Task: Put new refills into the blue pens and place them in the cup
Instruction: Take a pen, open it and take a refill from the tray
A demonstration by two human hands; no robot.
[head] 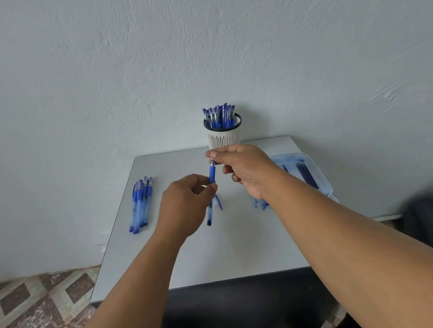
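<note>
My left hand pinches the barrel of a blue pen above the middle of the table. My right hand pinches the pen's upper tip end, just in front of the cup. The pen slants from upper right down to lower left, its lower end near the tabletop. A white slotted cup with a dark rim stands at the table's far edge, holding several blue pens. A blue cap lies on the table under my left hand.
Several blue pens lie in a row on the left of the grey table. A clear tray with dark refills sits at the right edge, partly behind my right arm. A few loose blue pieces lie beside it.
</note>
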